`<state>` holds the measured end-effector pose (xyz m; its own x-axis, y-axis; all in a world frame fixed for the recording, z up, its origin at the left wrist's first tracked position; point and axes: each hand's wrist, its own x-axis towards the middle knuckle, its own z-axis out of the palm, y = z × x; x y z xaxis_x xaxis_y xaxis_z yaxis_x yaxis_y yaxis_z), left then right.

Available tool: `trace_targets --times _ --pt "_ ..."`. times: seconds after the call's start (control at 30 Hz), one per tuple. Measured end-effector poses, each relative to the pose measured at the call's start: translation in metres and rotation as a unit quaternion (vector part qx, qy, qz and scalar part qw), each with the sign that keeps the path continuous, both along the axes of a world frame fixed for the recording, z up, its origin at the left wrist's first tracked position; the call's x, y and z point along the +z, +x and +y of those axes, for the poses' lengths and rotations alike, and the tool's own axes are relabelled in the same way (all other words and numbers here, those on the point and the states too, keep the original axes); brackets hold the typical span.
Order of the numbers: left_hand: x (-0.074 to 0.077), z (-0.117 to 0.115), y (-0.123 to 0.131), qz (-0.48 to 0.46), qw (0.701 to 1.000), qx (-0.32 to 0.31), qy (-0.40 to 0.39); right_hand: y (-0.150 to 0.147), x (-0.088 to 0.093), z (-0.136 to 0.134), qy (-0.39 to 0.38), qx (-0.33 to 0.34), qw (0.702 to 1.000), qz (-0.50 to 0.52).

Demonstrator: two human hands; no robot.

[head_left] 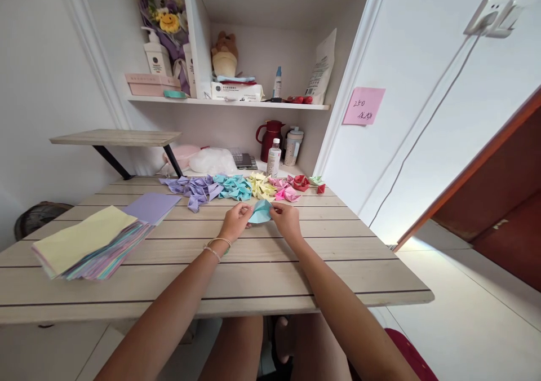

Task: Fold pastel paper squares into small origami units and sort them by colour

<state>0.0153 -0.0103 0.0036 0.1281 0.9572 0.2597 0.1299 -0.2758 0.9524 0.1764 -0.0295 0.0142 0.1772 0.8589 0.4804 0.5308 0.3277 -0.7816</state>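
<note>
A partly folded sheet of light blue origami paper (pixel 261 212) is held up just above the table, between my two hands. My left hand (pixel 237 221) pinches its left edge between thumb and fingers. On the opposite edge, my right hand (pixel 286 218) has a similar pinch. Just beyond the paper lies a row of folded paper pieces, grouped by colour: purple ones (pixel 198 188), blue ones (pixel 234 186), yellow ones (pixel 262 187), pink ones (pixel 287 194) and red ones (pixel 301 183). A light green piece (pixel 316 180) sits at the right end.
A thick stack of coloured paper (pixel 84 240) lies on the slatted table (pixel 262 274) at left, beside purple sheets (pixel 152 207). Behind the folded pieces stand a plastic bottle (pixel 274 158), a dark red jug (pixel 269 138) and a tumbler (pixel 293 146). A small raised shelf (pixel 116 137) is at back left.
</note>
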Motion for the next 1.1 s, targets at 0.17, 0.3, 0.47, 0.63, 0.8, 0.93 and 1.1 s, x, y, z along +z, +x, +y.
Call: trace_targets --times 0.17,0.3,0.47,0.63,0.8,0.93,1.1 --pt "0.002 -0.002 0.0 -0.002 0.998 -0.06 0.012 0.0 -0.002 0.002 -0.01 0.015 1.0 0.023" --pt "0.0 -0.004 0.001 0.006 0.995 -0.095 0.029 0.001 -0.005 0.004 -0.046 0.047 0.995 0.075" --pt "0.0 -0.003 0.001 -0.036 0.993 -0.109 0.012 0.0 -0.007 0.006 -0.063 0.075 0.993 0.065" --pt "0.001 0.001 -0.003 -0.012 0.997 -0.041 0.06 -0.005 -0.006 0.004 -0.109 0.181 0.972 0.103" --pt "0.002 -0.001 -0.005 0.023 0.998 -0.019 0.057 -0.008 -0.006 0.0 -0.116 0.189 0.968 0.117" --pt "0.002 -0.009 0.001 0.002 0.996 -0.085 0.012 -0.009 -0.005 -0.002 -0.035 0.113 0.993 -0.006" --pt "0.0 -0.01 0.003 0.02 0.996 -0.088 0.003 -0.01 -0.003 -0.003 0.0 0.081 0.994 -0.068"
